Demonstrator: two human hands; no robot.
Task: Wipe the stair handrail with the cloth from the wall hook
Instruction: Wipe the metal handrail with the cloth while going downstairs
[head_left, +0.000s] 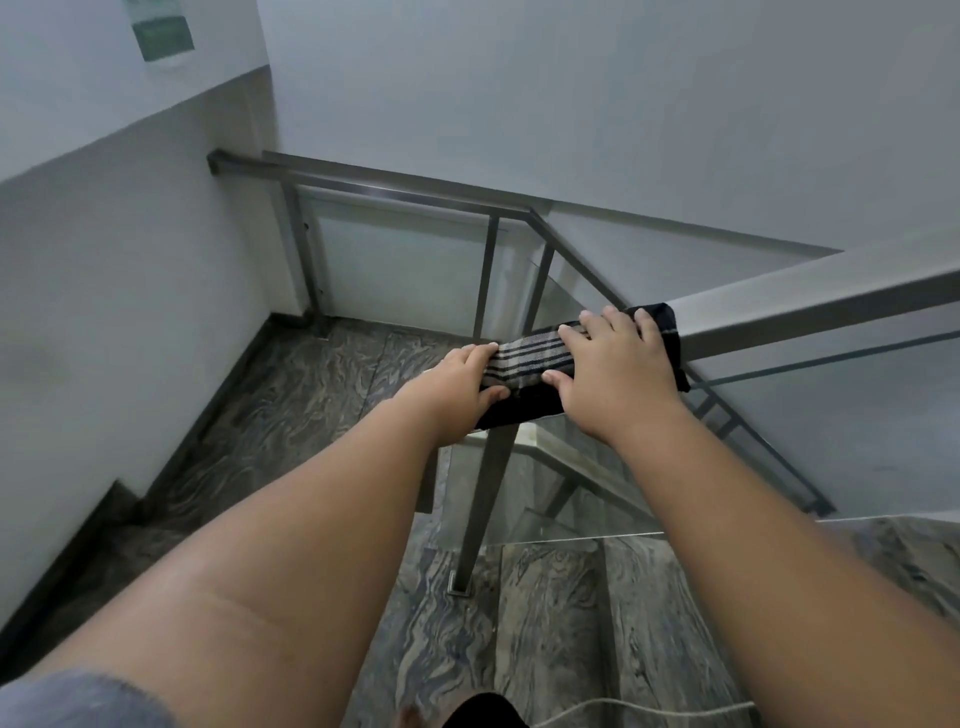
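Note:
A dark cloth (524, 364) with grey and white stripes is draped over the end of the square metal handrail (810, 312), which runs up to the right. My left hand (457, 389) grips the cloth's left end, thumb under it. My right hand (618, 364) lies spread and flat on top of the cloth, pressing it onto the rail. The rail's end is hidden under the cloth and my hands.
A metal post (483, 499) carries the rail down to the marble step (571, 623). Glass panels (587, 488) fill the railing. A lower handrail (395, 195) crosses the landing (311, 384) below. White and grey walls stand left and ahead. A white cord (623, 707) lies near my feet.

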